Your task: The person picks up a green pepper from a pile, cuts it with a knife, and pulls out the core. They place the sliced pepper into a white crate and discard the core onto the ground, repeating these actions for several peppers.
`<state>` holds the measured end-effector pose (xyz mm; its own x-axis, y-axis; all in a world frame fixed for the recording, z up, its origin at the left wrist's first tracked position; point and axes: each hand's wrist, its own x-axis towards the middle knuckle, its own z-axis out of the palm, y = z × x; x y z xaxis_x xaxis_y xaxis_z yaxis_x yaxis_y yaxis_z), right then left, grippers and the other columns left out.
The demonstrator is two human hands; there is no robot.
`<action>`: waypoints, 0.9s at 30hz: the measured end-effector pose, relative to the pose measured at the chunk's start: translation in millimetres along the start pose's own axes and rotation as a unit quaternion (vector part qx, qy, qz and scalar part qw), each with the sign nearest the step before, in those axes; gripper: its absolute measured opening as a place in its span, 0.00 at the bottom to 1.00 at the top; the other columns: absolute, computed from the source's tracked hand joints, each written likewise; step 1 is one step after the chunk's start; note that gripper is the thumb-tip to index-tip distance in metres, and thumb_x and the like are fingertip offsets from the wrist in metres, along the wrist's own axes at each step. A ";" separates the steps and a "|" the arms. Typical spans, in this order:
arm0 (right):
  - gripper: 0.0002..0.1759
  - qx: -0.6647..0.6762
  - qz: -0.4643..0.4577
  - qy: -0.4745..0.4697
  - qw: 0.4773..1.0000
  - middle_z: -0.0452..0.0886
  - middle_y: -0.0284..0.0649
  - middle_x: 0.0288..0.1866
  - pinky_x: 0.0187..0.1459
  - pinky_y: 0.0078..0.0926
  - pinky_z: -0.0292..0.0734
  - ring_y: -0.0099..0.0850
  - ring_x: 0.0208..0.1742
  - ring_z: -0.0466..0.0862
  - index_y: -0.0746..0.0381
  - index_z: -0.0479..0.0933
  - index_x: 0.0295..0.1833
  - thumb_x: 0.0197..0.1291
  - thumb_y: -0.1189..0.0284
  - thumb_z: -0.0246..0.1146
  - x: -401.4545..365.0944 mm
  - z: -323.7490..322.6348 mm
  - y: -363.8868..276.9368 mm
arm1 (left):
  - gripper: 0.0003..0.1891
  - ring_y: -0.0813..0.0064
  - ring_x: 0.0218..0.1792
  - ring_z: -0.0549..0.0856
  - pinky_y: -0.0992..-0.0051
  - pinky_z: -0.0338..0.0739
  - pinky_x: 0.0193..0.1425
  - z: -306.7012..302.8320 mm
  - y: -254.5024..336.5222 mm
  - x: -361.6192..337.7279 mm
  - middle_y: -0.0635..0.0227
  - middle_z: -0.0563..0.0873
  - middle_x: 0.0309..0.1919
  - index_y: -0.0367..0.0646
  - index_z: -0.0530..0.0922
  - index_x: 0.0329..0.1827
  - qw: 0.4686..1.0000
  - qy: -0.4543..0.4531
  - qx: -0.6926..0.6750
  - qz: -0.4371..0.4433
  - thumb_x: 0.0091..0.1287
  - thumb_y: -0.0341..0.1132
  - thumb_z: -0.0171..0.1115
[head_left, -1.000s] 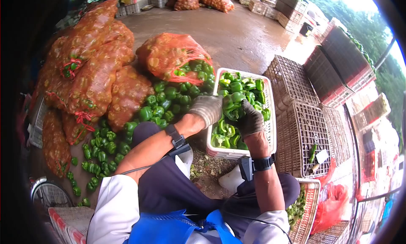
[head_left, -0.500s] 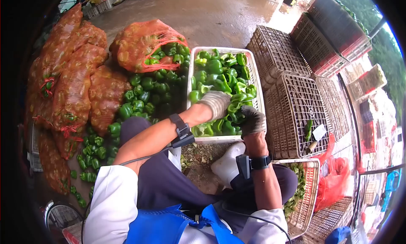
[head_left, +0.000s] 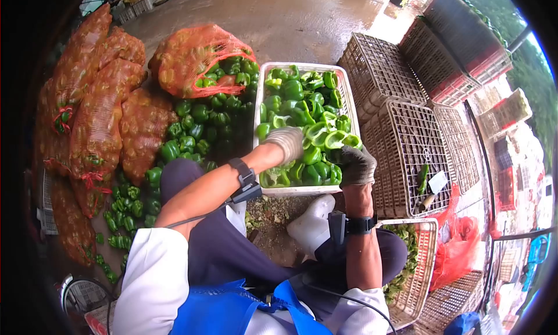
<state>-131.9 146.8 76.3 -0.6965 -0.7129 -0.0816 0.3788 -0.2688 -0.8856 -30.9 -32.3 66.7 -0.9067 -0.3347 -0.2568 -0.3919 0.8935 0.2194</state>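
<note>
My left hand (head_left: 285, 143), in a pale knit glove, is over the left part of a white plastic crate (head_left: 260, 111). Its fingers curl against a halved green bell pepper (head_left: 317, 134), cut face up. My right hand (head_left: 357, 164), in a dark dirty glove, closes at the crate's right side on another pepper half (head_left: 352, 141). Between the hands lies one more open half (head_left: 335, 140). Both sets of fingertips are partly hidden. Cut and whole-looking green peppers (head_left: 293, 90) fill the crate.
To the left are loose whole peppers (head_left: 200, 114), an open red mesh sack (head_left: 186, 62) and several full sacks (head_left: 96, 120). Stacked crates (head_left: 401, 155) stand on the right; one bears a knife-like tool (head_left: 427, 202). A crate of green scraps (head_left: 427, 259) sits by my right knee.
My hands have moved apart, the left one leftward and the right one slightly to the right. The pepper pieces between them now show their open cut faces.
</note>
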 end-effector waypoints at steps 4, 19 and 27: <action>0.16 0.079 0.032 -0.063 0.994 0.83 0.41 0.41 0.46 0.25 0.78 0.29 0.40 0.83 0.70 0.78 0.46 0.51 0.74 0.64 -12.4 24.8 -24.4 | 0.10 0.66 0.21 0.85 0.67 0.78 0.22 -24.4 -7.1 -17.0 0.59 0.84 0.21 0.37 0.83 0.32 0.952 0.014 -0.302 -0.035 0.60 0.37 0.64; 0.28 -0.062 0.026 -0.016 0.998 0.80 0.37 0.48 0.37 0.22 0.82 0.26 0.42 0.82 0.62 0.69 0.64 0.60 0.66 0.66 -18.5 51.0 9.5 | 0.08 0.74 0.10 0.77 0.77 0.69 0.12 -45.4 14.1 -64.2 0.65 0.79 0.16 0.35 0.79 0.31 0.680 0.081 -0.729 -0.014 0.56 0.30 0.69; 0.32 -0.055 0.035 -0.105 0.992 0.80 0.35 0.46 0.33 0.19 0.80 0.23 0.38 0.82 0.64 0.70 0.62 0.52 0.68 0.70 -29.5 56.1 -11.1 | 0.08 0.75 0.08 0.73 0.75 0.67 0.11 -39.8 6.2 -55.6 0.67 0.77 0.14 0.39 0.80 0.27 0.678 0.055 -0.731 -0.063 0.58 0.35 0.63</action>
<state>-81.3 134.5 114.2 -0.5237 -0.8500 -0.0581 0.3454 -0.1495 -0.9265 10.9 -20.1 119.8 -0.8269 -0.4719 -0.3058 -0.1307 -0.3675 0.9208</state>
